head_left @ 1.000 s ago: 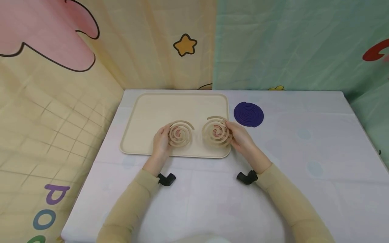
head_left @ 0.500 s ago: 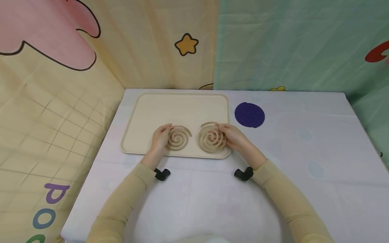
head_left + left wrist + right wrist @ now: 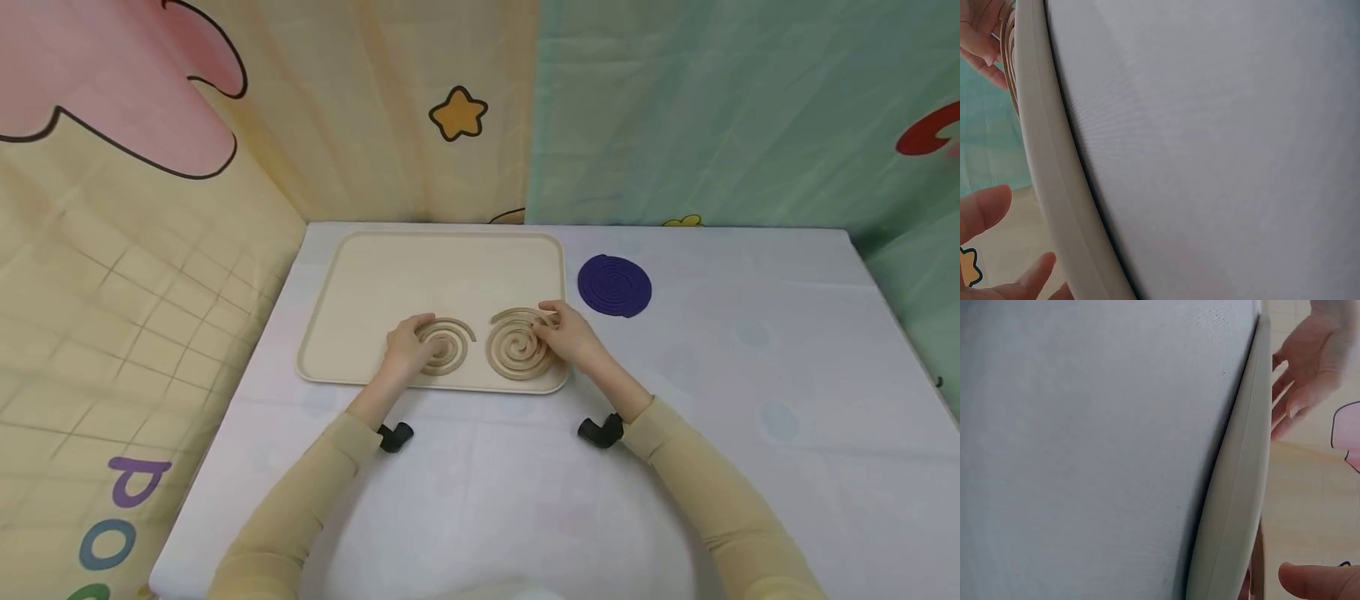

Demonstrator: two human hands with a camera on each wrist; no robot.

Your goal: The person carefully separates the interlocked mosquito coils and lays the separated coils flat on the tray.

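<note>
Two beige mosquito coils lie flat near the front edge of a cream tray (image 3: 435,267). My left hand (image 3: 408,348) is over the left coil (image 3: 454,350), its thumb above the spiral's middle and its fingers at the far left rim. In the left wrist view, its thumb (image 3: 988,212) and fingers stand apart with nothing between them. My right hand (image 3: 573,335) is at the right side of the other coil (image 3: 513,354), fingers around its upper right rim. The right wrist view shows that thumb (image 3: 1316,581) lifted away from the coil's edge (image 3: 1258,556).
A purple mosquito coil (image 3: 614,286) lies on the white cloth just right of the tray. The white-covered table (image 3: 495,483) stretches in front and to the right. Printed curtains (image 3: 675,117) hang behind it.
Both coils have come down onto the tray from just above it, drifting slightly toward me. My thumbs and fingers have loosened from them.
</note>
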